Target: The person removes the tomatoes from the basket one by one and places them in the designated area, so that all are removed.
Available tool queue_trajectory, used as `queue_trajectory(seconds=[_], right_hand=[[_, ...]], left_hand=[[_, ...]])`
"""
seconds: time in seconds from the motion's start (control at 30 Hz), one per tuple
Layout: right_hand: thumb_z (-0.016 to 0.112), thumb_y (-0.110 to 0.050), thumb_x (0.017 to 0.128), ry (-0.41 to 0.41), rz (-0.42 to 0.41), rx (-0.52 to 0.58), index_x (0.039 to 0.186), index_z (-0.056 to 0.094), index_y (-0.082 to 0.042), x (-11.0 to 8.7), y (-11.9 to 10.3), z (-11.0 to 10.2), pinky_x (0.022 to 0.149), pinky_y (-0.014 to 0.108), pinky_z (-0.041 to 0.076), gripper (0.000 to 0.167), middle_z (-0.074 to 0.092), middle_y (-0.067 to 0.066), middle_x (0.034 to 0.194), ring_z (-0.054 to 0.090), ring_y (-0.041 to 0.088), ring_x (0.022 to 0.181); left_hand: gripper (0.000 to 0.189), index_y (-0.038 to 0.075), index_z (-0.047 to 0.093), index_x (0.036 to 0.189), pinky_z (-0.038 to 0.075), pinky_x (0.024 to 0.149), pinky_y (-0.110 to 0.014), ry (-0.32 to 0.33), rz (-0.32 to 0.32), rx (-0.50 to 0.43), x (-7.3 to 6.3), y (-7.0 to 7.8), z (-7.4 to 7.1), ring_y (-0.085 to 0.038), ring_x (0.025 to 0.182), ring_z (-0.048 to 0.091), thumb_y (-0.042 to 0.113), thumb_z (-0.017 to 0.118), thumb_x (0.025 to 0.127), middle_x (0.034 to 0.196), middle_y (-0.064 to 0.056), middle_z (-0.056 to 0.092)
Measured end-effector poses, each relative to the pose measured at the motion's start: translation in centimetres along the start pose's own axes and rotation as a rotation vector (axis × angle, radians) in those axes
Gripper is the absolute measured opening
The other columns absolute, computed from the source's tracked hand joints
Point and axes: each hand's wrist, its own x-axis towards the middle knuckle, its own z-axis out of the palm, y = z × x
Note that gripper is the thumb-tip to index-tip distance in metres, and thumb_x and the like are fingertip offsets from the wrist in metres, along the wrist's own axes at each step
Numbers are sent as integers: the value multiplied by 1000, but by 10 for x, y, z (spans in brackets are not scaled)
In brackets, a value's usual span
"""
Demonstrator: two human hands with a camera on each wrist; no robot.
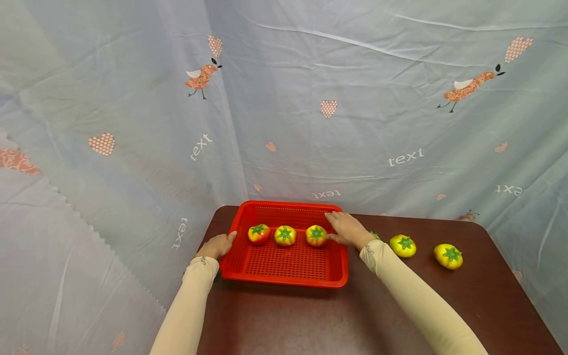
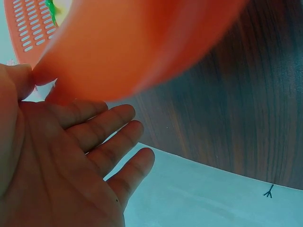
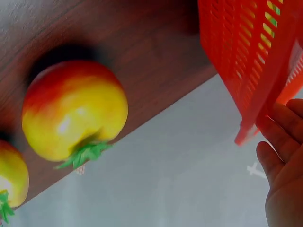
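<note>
A red plastic basket (image 1: 284,283) with perforated walls sits between both hands at the table's far left. In it lie three yellow-and-red, tomato-like fruits (image 1: 285,236) with green leafy tops. My left hand (image 1: 217,245) pinches the left rim; in the left wrist view the thumb (image 2: 20,78) meets the rim while the other fingers stretch out beneath. My right hand (image 1: 348,229) reaches over the right rim with fairly straight fingers, its thumb beside the rightmost fruit (image 1: 316,236). In the right wrist view, fingers (image 3: 281,135) touch the rim, and the thumb is hidden.
On the dark wood table (image 1: 399,301), right of the basket, lie two more such fruits, a nearer yellow one (image 1: 404,245) and a far-right one (image 1: 448,256). A third fruit (image 1: 374,235) is mostly hidden behind my right wrist. Grey printed cloth (image 1: 284,123) hangs behind the table.
</note>
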Motion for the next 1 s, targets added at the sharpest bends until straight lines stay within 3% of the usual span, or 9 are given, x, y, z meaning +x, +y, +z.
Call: queue_trajectory(seconds=[0.37, 0.77, 1.0], right_hand=[[69, -38, 90, -60, -26, -35, 138, 47, 8, 14, -11, 21, 114, 49, 32, 70, 56, 24, 133, 51, 39, 128], [68, -41, 90, -127, 13, -43, 139, 48, 3, 17, -24, 29, 109, 49, 36, 69, 56, 20, 136, 53, 36, 126], [69, -39, 90, -110, 41, -65, 139, 48, 3, 23, -26, 30, 107, 49, 39, 68, 56, 19, 135, 54, 36, 125]], left_hand=[[62, -12, 57, 122, 46, 93, -53, 1, 5, 6, -2, -1, 0, -33, 91, 59, 39, 25, 107, 104, -23, 63], [61, -11, 58, 119, 45, 96, -54, -4, -12, -2, 0, 0, 0, -33, 91, 59, 41, 27, 106, 95, -19, 62], [61, -9, 57, 122, 45, 97, -54, -10, -34, -13, -2, 0, 0, -33, 90, 59, 41, 28, 106, 92, -17, 61]])
